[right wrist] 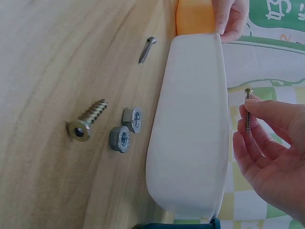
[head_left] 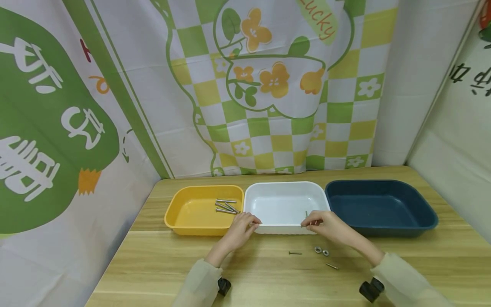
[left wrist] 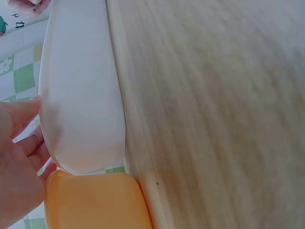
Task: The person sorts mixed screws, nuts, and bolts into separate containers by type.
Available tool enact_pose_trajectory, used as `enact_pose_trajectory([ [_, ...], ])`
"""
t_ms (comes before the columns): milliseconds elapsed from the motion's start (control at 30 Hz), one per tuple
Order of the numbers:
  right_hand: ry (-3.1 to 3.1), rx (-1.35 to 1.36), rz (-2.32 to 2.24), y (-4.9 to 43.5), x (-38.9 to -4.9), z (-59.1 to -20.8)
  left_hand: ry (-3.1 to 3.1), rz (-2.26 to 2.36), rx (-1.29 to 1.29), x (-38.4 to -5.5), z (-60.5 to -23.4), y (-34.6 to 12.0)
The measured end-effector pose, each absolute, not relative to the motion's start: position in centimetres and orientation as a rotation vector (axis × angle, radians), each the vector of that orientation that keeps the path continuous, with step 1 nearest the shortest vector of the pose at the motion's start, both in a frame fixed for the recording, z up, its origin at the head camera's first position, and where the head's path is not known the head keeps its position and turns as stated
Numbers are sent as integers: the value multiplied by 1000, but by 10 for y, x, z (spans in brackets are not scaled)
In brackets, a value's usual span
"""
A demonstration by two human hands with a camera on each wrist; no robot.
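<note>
My right hand (head_left: 326, 224) pinches a screw (right wrist: 248, 109) between thumb and fingertips, over the front rim of the white tray (head_left: 284, 184). A thin screw-like piece (head_left: 306, 213) shows inside that tray beside the fingertips. At the tray's front left corner, my left hand (head_left: 239, 230) grips the rim, thumb on the near side and fingers over the edge. On the table in front lie two hex nuts (right wrist: 126, 129) side by side, a brass-coloured screw (right wrist: 88, 119) and another screw (right wrist: 147, 50).
To the left, a yellow tray (head_left: 184, 221) holds several long bolts (head_left: 227, 207). A dark blue tray (head_left: 383, 228) stands on the right, close against the white one. Behind the wooden table (head_left: 268, 281) hangs a printed cloth (head_left: 276, 140).
</note>
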State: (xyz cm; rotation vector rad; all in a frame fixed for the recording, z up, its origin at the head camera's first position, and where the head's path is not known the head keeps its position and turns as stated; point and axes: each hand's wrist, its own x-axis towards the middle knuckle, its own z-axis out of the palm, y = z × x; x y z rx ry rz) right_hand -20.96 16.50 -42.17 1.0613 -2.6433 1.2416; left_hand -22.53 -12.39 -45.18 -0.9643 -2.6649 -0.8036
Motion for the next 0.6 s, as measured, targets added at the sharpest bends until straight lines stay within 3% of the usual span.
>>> enact_pose_trajectory([
  [600,-2709,920,1183,162,-231,-418,-2672,-794,-952,-227,-453,-123],
])
